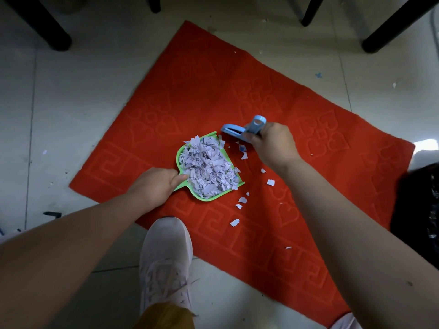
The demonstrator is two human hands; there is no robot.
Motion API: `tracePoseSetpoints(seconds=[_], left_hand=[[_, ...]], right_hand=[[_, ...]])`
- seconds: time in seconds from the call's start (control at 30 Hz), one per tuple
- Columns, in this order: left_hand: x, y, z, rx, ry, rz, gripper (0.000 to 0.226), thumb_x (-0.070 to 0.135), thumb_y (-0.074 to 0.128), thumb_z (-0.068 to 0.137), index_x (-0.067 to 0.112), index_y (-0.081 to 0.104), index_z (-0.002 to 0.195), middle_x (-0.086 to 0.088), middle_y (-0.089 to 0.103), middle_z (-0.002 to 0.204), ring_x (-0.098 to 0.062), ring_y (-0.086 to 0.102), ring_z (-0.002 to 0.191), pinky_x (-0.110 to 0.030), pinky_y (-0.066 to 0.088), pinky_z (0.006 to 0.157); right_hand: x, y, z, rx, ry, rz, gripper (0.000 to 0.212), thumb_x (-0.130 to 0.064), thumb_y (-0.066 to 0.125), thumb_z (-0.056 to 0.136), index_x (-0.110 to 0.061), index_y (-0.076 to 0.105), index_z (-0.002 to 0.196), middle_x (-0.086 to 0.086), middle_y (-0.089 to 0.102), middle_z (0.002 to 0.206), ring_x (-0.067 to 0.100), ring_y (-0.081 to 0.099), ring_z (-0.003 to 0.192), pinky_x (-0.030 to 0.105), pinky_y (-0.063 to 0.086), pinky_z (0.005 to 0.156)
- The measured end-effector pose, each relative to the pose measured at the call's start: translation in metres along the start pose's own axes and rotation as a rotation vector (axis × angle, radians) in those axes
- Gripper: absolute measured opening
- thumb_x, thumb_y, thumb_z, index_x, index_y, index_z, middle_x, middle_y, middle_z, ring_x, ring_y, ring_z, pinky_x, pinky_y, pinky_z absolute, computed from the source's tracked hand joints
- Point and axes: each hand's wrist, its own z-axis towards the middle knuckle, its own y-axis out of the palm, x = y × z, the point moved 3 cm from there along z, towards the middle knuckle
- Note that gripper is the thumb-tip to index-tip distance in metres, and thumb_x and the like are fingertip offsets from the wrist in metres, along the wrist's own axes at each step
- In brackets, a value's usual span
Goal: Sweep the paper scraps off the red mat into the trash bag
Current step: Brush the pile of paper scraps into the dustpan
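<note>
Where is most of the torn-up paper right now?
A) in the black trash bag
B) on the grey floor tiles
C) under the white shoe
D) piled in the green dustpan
D: the paper scraps are heaped in the green dustpan that the left hand holds on the red mat, with only a few bits loose beside it.

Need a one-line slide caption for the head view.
Left hand holds full green dustpan; right hand holds blue brush.

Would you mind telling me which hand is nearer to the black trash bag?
Right. The right hand, holding the blue brush, is mid-mat, toward the trash bag; the left hand grips the green dustpan farther away.
</note>
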Motion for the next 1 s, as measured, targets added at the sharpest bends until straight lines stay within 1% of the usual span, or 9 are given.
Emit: tracePoseSetpoints(seconds=[0.07,0.13,0.23,0.37,0.5,0.63,0.73,0.83,1.0], left_hand=[[0.000,0.000,0.001,-0.003,-0.001,-0.007,0.052,0.052,0.029,0.097,0.015,0.040,0.063,0.001,0.046,0.061,-0.024,0.049,0.068,-0.035,0.036,0.065],[0.000,0.000,0.001,0.002,0.006,-0.005,0.052,0.052,0.029,0.097,0.015,0.041,0.063,0.000,0.047,0.061,-0.024,0.050,0.068,-0.035,0.036,0.065],[0.001,0.001,0.000,0.011,0.011,-0.015,0.052,0.052,0.029,0.097,0.014,0.042,0.063,0.000,0.048,0.061,-0.024,0.050,0.069,-0.036,0.037,0.067],[0.002,0.000,0.003,0.007,0.004,-0.028,0.052,0.052,0.030,0.097,0.015,0.040,0.062,0.001,0.046,0.061,-0.023,0.048,0.069,-0.037,0.037,0.068],[0.004,0.000,0.006,0.014,0.015,-0.018,0.052,0.052,0.030,0.097,0.015,0.041,0.063,0.001,0.047,0.061,-0.023,0.048,0.067,-0.035,0.035,0.065],[0.003,-0.001,0.006,0.015,0.012,-0.036,0.052,0.052,0.031,0.097,0.013,0.044,0.064,-0.001,0.049,0.061,-0.022,0.048,0.065,-0.035,0.036,0.064],[0.004,-0.002,0.007,0.009,0.007,-0.025,0.052,0.052,0.031,0.097,0.012,0.044,0.065,-0.001,0.049,0.062,-0.022,0.048,0.066,-0.036,0.036,0.064],[0.008,-0.004,0.009,-0.004,0.010,-0.007,0.051,0.050,0.032,0.097,0.013,0.042,0.064,0.000,0.047,0.061,-0.020,0.045,0.064,-0.034,0.032,0.063],[0.011,-0.003,0.013,-0.007,0.025,-0.017,0.051,0.051,0.033,0.097,0.013,0.040,0.063,-0.001,0.046,0.060,-0.018,0.043,0.059,-0.033,0.033,0.063]], right_hand=[[0.002,-0.010,-0.002,0.044,0.018,0.095,0.026,-0.028,0.057,0.091,-0.013,0.069,0.108,0.008,0.066,0.085,0.027,0.059,0.075,0.034,0.045,0.065],[0.006,-0.025,0.005,0.157,0.056,0.162,0.025,-0.028,0.058,0.089,-0.013,0.070,0.105,0.010,0.070,0.091,0.027,0.064,0.081,0.039,0.051,0.073],[0.008,-0.042,0.018,0.256,0.129,0.110,0.026,-0.028,0.055,0.091,-0.013,0.068,0.109,0.013,0.069,0.100,0.029,0.063,0.091,0.038,0.050,0.079],[0.001,-0.028,0.020,0.141,0.111,0.019,0.028,-0.027,0.054,0.094,-0.010,0.065,0.114,0.016,0.067,0.102,0.034,0.061,0.093,0.034,0.042,0.071],[-0.010,-0.004,0.003,-0.005,0.041,0.020,0.025,-0.029,0.055,0.093,-0.013,0.066,0.109,0.014,0.066,0.091,0.026,0.056,0.076,0.029,0.033,0.064],[-0.006,-0.011,-0.011,0.047,0.034,0.130,0.021,-0.026,0.056,0.091,-0.016,0.069,0.105,0.007,0.066,0.083,0.021,0.058,0.071,0.027,0.036,0.063],[0.010,-0.028,-0.019,0.225,0.139,0.168,0.024,-0.029,0.056,0.091,-0.011,0.069,0.100,0.010,0.066,0.082,0.026,0.059,0.074,0.032,0.040,0.064],[0.032,-0.041,-0.031,0.361,0.322,0.151,0.028,-0.032,0.053,0.094,-0.007,0.064,0.092,0.008,0.058,0.076,0.026,0.053,0.071,0.033,0.036,0.063],[0.046,-0.026,-0.056,0.401,0.502,0.103,0.032,-0.031,0.045,0.098,-0.005,0.063,0.102,0.016,0.066,0.092,0.033,0.059,0.084,0.033,0.037,0.069]])
